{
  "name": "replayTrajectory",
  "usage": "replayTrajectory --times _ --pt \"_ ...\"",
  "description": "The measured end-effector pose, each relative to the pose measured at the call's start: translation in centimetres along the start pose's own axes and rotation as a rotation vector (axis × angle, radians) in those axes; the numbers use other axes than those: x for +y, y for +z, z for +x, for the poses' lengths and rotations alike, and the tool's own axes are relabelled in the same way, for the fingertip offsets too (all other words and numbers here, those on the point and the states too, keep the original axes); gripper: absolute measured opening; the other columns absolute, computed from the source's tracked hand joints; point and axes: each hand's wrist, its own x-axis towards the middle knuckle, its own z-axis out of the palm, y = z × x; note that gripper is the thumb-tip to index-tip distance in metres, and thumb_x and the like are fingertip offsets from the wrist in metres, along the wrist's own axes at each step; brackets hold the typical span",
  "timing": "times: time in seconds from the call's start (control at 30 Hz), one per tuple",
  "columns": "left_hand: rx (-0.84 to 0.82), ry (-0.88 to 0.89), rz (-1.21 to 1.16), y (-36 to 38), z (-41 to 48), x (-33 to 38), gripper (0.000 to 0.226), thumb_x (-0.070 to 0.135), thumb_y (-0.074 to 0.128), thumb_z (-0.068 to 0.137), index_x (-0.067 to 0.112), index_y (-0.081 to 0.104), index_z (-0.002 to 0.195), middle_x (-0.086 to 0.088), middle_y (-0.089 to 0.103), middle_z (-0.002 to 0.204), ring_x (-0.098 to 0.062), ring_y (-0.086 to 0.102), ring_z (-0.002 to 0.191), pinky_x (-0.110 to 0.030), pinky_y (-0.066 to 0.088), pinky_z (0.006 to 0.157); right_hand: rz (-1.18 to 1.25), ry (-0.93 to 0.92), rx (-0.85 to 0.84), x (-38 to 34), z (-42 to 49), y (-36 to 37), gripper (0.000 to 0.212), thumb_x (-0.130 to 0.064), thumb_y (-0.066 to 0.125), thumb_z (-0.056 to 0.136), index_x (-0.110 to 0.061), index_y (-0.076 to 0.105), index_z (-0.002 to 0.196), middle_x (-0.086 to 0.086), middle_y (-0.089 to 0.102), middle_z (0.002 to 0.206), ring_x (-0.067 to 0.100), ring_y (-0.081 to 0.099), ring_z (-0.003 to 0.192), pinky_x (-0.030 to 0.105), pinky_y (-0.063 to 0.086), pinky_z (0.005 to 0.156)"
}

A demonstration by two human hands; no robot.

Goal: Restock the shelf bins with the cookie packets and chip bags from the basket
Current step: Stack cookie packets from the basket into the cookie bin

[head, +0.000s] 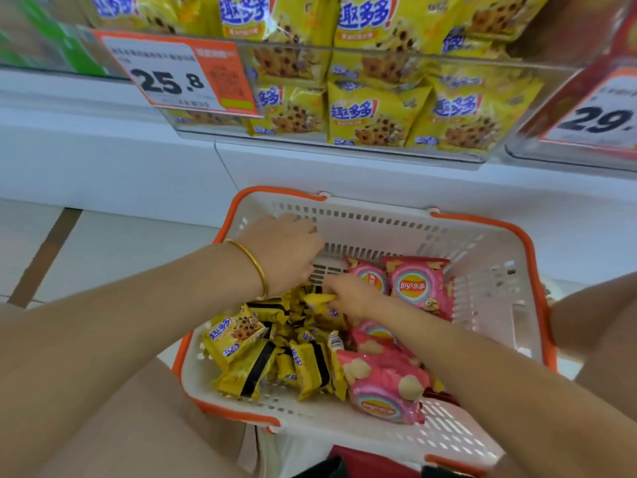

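so the one to watch is the yellow cookie packet (319,301) near the middle of the basket (493,305); it sits on the far end of the cookie pile (275,353), long side running roughly left to right; the right hand (350,298) comes in from the right and its fingertips are pinched on the packet's right end, so the packet sticks out to the left of the fingers, toward the other hand; the left hand (284,257), the one with the gold bangle (253,267), hovers just beside and above it, knuckles up and fingers curled down toward the basket's far wall; honestly can't tell if it has anything, the palm side is hidden; the pink chip bags (418,288) fill the right side of the basket, touching the right wrist, and none are in hand; further out, the clear shelf bin (344,148) with the same yellow packets is up and beyond the basket's far rim, next to the 25.8 price tag (172,74); my guess is the right hand does the carrying since it's the one gripping; the lift would go up and forward, and an end-only pinch might let the packet swing or slip; plenty left to shift, I'd say early days.
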Motion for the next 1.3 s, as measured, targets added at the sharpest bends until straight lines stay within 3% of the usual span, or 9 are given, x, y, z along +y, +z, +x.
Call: replayTrajectory --times 0.27,0.4,0.5,0.6,0.67,0.77,0.87,1.0,1.3 --pt "-0.131 -0.052 -0.375 -1.2 0.8 1.1 0.030 0.031 0.057 0.093 0.011 0.052 0.115 -0.006 0.060 0.105 -0.022 0.056 0.093 -0.028 0.040 0.071 0.452 -0.087 0.185 -1.2 -8.4 -10.9 0.017 -0.012 0.066 0.087 -0.018 0.051 0.080 0.002 0.054 0.071 0.012 0.051 0.063 0.028 0.040 0.061" --pt "0.072 -0.105 -0.620 -3.5 0.3 1.6 0.014 0.022 0.063 0.089 0.014 0.052 0.086 0.002 0.054 0.080 -0.018 0.057 0.081 -0.025 0.043 0.062 0.750 -0.077 0.361 -2.0 -12.5 -12.7 0.014 -0.012 0.066 0.086 -0.013 0.055 0.093 0.021 0.060 0.087 0.024 0.059 0.072 0.040 0.050 0.067" --pt "0.213 -0.115 -0.979 -6.0 -0.6 1.8 0.016 0.010 0.065 0.087 -0.001 0.057 0.095 -0.016 0.066 0.091 -0.029 0.067 0.086 -0.044 0.054 0.079 0.749 -0.126 0.496 -3.2 -15.1 -14.5 0.024 -0.006 0.072 0.080 -0.017 0.054 0.093 0.018 0.066 0.097 0.025 0.062 0.082 0.040 0.050 0.074" --pt "0.442 -0.075 -1.150 -9.4 -1.6 2.5 0.017 0.004 0.060 0.090 0.001 0.057 0.107 -0.012 0.068 0.082 -0.017 0.068 0.066 -0.041 0.057 0.061 0.571 -0.139 0.774 -5.2 -18.0 -18.2 0.023 -0.011 0.076 0.076 -0.019 0.058 0.089 0.014 0.068 0.089 0.031 0.064 0.081 0.040 0.048 0.070" --pt "0.778 -0.089 -1.072 -11.9 -2.1 2.6 0.018 0.007 0.058 0.091 0.014 0.054 0.107 0.001 0.063 0.079 -0.010 0.061 0.058 -0.030 0.051 0.055 0.401 -0.148 0.985 -6.4 -20.0 -21.6 0.018 -0.023 0.073 0.077 -0.017 0.058 0.087 0.007 0.065 0.081 0.020 0.059 0.072 0.035 0.042 0.064" --pt "1.138 -0.104 -0.641 -14.6 -1.9 1.6 0.025 0.010 0.051 0.092 0.012 0.055 0.117 -0.002 0.059 0.101 -0.013 0.055 0.084 -0.020 0.042 0.075 0.043 0.020 1.184 -7.6 -21.3 -26.4 0.029 -0.030 0.065 0.084 -0.005 0.057 0.097 0.006 0.061 0.090 0.020 0.055 0.083 0.033 0.037 0.070" --pt "0.954 -0.086 -0.286 -15.9 0.5 0.5 0.044 0.024 0.036 0.092 0.004 0.050 0.128 -0.017 0.050 0.132 -0.032 0.046 0.122 -0.038 0.034 0.102 -0.217 0.235 1.079 -8.5 -20.2 -29.4 0.030 -0.025 0.063 0.088 -0.005 0.052 0.107 0.015 0.058 0.114 0.034 0.053 0.109 0.035 0.037 0.074" --pt "0.672 -0.182 -0.085 -15.5 2.4 0.2 0.061 0.044 0.018 0.097 0.010 0.028 0.147 -0.016 0.030 0.152 -0.030 0.027 0.140 -0.043 0.017 0.115 -0.390 0.309 0.836 -9.0 -17.4 -31.0 0.015 -0.010 0.062 0.088 -0.014 0.048 0.086 0.011 0.055 0.099 0.031 0.057 0.104 0.034 0.037 0.069" --pt "0.657 -0.217 -0.027 -14.4 2.4 -0.1 0.061 0.046 0.010 0.100 0.016 0.010 0.152 -0.007 0.013 0.159 -0.021 0.011 0.146 -0.036 0.001 0.117 -0.690 0.214 0.791 -6.6 -16.2 -32.0 0.034 -0.031 0.072 0.081 -0.020 0.059 0.110 0.008 0.055 0.117 0.032 0.046 0.114 0.038 0.038 0.080"
